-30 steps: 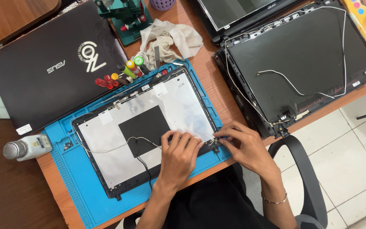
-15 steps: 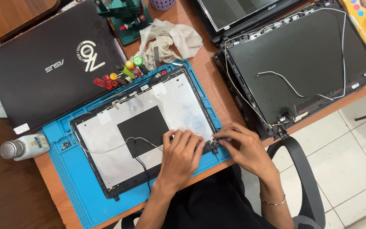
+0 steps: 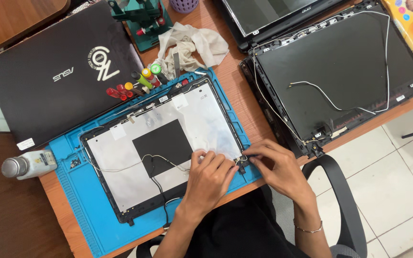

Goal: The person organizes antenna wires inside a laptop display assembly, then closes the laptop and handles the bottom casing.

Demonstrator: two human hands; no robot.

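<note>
- Lid shell [image 3: 168, 148] lies inner face up on the blue mat [image 3: 80, 210], near the desk's front edge.
- Both my hands meet at the shell's near right corner, on the small dark hinge piece [image 3: 241, 161].
- Left hand [image 3: 211, 179]: fingers curled, tips pressing down on the shell edge just beside the hinge piece. It seems to brace, not to grasp; whether it pinches anything under the fingertips, I cannot tell.
- Right hand [image 3: 276, 167]: thumb and forefinger pinched on the hinge piece from the right.
- Thin white cable [image 3: 120, 168] and black cable [image 3: 157, 188] run across the shell toward the same corner; the white one ends under my left fingers.
- Judgement: keep the left hand flat and firm so the shell does not slide on the mat.
- Judgement: work the hinge piece with small, even moves; a twist could crack the thin plastic rim.
- Judgement: keep the cables clear of the corner so nothing gets nipped.
- Screwdrivers [image 3: 135, 86] lie at the mat's far edge, within reach.
</note>
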